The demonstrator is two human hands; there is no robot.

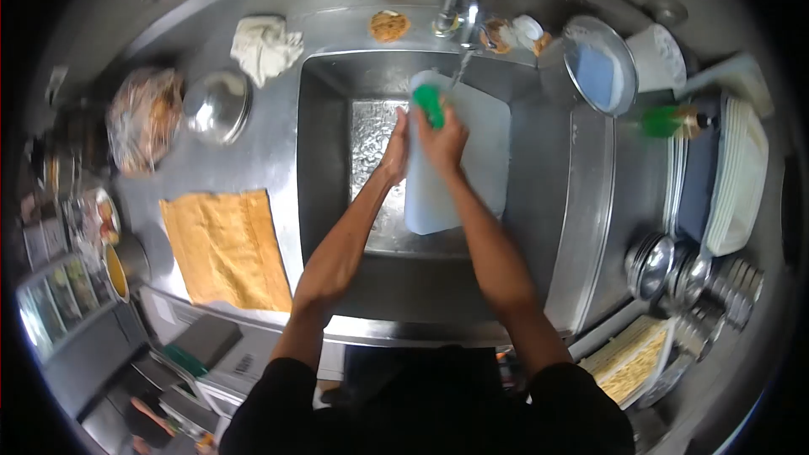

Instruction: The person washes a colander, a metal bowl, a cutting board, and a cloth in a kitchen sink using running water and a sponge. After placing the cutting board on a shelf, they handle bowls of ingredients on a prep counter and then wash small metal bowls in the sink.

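2 bare hands are over the sink [324,168]. The right hand [444,141] is closed around a green sponge [428,106], blurred, against the upper part of a pale board [472,164]. The left hand [396,150], fingers nearly straight, is at the board's left edge; whether it grips, I cannot tell. The board is inside the sink, toward its right side. Water [462,67] runs from the tap [459,15] beside the sponge.

No legible text or numbers
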